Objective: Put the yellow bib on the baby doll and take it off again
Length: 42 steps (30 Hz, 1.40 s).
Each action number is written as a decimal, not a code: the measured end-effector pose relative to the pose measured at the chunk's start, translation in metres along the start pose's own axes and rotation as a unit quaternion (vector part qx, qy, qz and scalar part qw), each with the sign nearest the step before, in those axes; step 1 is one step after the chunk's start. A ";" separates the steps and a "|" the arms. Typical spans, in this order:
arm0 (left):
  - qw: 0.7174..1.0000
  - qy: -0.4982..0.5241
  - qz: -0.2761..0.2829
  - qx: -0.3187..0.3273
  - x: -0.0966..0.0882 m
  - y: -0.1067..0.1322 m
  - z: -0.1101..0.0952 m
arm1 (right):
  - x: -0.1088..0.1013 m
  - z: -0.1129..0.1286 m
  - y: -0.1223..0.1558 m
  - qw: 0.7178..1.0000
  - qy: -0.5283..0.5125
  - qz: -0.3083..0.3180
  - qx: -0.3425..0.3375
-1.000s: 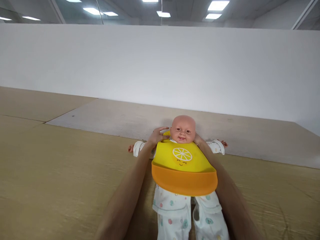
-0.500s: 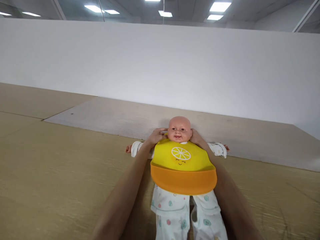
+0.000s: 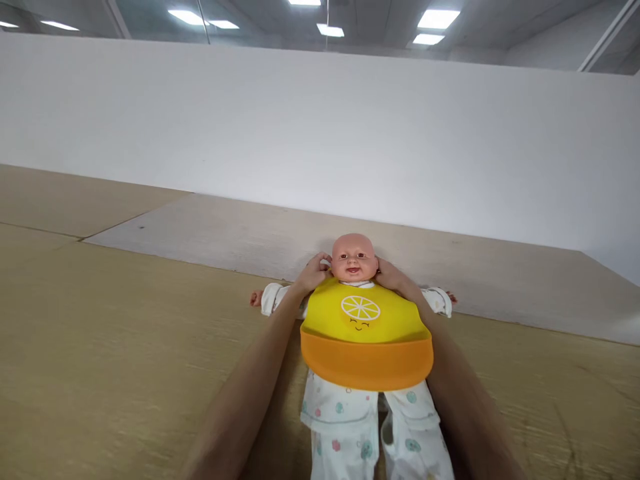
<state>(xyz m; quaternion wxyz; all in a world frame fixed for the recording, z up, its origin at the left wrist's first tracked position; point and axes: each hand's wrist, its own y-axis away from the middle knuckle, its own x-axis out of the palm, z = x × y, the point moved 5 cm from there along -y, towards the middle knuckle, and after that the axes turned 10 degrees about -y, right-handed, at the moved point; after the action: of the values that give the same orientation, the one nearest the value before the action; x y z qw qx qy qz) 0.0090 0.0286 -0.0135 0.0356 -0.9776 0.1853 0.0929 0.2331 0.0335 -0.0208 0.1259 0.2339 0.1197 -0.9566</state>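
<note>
Ceiling panel lights point(image 3: 437, 19) shine above a white partition wall point(image 3: 300, 133). Below the wall we look down on a tan board point(image 3: 100, 333), with a paler board point(image 3: 210, 233) beyond it. A baby doll point(image 3: 353, 258) lies on its back across the join between them, wearing a patterned white sleepsuit point(image 3: 340, 413) and a yellow and orange silicone bib point(image 3: 365, 333).

Taking the bib as our clock centre, the doll's head sits at 12 o'clock, the sleeves at 9 and 3, and the legs at 6. Our left hand point(image 3: 314, 272) is at 11 o'clock, and its fingers point(image 3: 324, 260) curve round the side of the doll's head, grasping there. We cannot tell whether they also hold a bib strap. Our right hand point(image 3: 391, 275) is at 1 o'clock, pressed against the other side of the head and neck. Its fingers are hidden behind the head, so we cannot tell whether they are clenched or released.

Compared with the frame before, both hands sit closer in on the head, and the right hand now overlaps the doll's jaw more. The doll and bib also lie slightly further left in our view.
</note>
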 end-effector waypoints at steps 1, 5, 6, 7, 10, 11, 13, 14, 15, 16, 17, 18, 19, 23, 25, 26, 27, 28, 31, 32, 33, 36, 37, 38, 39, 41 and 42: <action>1.000 0.003 0.003 0.001 0.000 -0.001 0.002 | -0.001 0.000 0.000 1.000 0.008 0.009 0.005; 1.000 0.002 0.020 0.010 0.001 -0.003 0.006 | -0.005 0.005 -0.001 0.999 0.012 0.039 0.017; 1.000 0.002 0.022 0.011 0.001 -0.003 0.006 | -0.006 0.007 0.000 0.999 0.011 0.036 0.021; 1.000 0.003 0.023 0.013 0.001 -0.003 0.006 | -0.006 0.009 0.000 0.999 0.011 0.031 0.023; 0.999 0.007 0.025 0.020 0.001 -0.003 0.005 | -0.005 0.018 0.002 1.000 0.012 0.020 0.010; 0.999 0.011 0.024 0.020 0.001 -0.002 0.005 | -0.005 0.021 0.003 1.000 0.015 0.010 0.007; 0.999 0.025 0.017 0.014 0.000 -0.001 0.004 | -0.005 0.025 0.005 0.999 0.035 -0.017 0.013; 0.999 0.033 0.013 0.009 0.000 0.000 0.004 | -0.005 0.027 0.006 0.998 0.050 -0.031 0.021; 0.999 0.040 0.009 0.006 0.000 0.000 0.004 | -0.005 0.028 0.007 0.997 0.065 -0.041 0.029; 0.999 0.043 0.006 0.004 0.001 0.000 0.004 | -0.004 0.029 0.007 0.995 0.077 -0.046 0.034; 0.999 0.041 0.005 0.002 0.001 0.000 0.005 | -0.004 0.030 0.008 0.994 0.087 -0.047 0.037; 0.999 0.037 0.004 0.002 0.002 -0.001 0.005 | -0.003 0.031 0.008 0.994 0.094 -0.047 0.038; 1.000 0.029 0.001 0.003 0.002 -0.001 0.005 | -0.003 0.032 0.008 0.993 0.102 -0.049 0.041; 0.999 -0.019 -0.028 0.019 0.000 -0.005 0.005 | -0.004 0.029 0.008 0.986 0.145 -0.057 0.064; 0.998 -0.043 -0.040 0.022 -0.002 -0.007 0.006 | -0.004 0.028 0.008 0.981 0.167 -0.057 0.076; 0.997 -0.053 -0.046 0.022 -0.003 -0.008 0.006 | -0.004 0.029 0.008 0.980 0.176 -0.056 0.076; 0.996 -0.062 -0.053 0.022 -0.003 -0.008 0.006 | -0.003 0.030 0.008 0.979 0.183 -0.055 0.072; 0.995 -0.071 -0.059 0.024 -0.004 -0.009 0.007 | -0.003 0.032 0.009 0.979 0.188 -0.054 0.066; 0.993 -0.091 -0.069 0.036 -0.006 -0.011 0.007 | -0.001 0.036 0.010 0.979 0.185 -0.055 0.070; 0.992 -0.099 -0.071 0.041 -0.007 -0.012 0.007 | -0.001 0.036 0.010 0.978 0.183 -0.057 0.077; 0.991 -0.106 -0.074 0.046 -0.007 -0.012 0.008 | 0.000 0.036 0.011 0.978 0.182 -0.059 0.085; 0.989 -0.114 -0.081 0.046 -0.007 -0.013 0.008 | 0.000 0.034 0.011 0.976 0.188 -0.063 0.091; 0.989 -0.112 -0.082 0.042 -0.007 -0.014 0.008 | 0.000 0.034 0.011 0.975 0.193 -0.064 0.092; 0.990 -0.108 -0.084 0.037 -0.007 -0.013 0.008 | 0.000 0.034 0.011 0.973 0.199 -0.066 0.095; 0.990 -0.105 -0.086 0.033 -0.007 -0.013 0.007 | 0.000 0.034 0.011 0.971 0.207 -0.068 0.100; 0.990 -0.102 -0.093 0.030 -0.007 -0.011 0.005 | 0.000 0.035 0.011 0.964 0.226 -0.067 0.121; 0.990 -0.102 -0.096 0.033 -0.008 -0.011 0.003 | 0.001 0.036 0.011 0.961 0.235 -0.063 0.131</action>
<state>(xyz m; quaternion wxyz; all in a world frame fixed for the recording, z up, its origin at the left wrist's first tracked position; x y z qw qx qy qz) 0.0054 0.0415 -0.0142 0.0952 -0.9747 0.0889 0.1818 0.2209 0.0126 0.0076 0.0017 0.4587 0.0343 -0.8879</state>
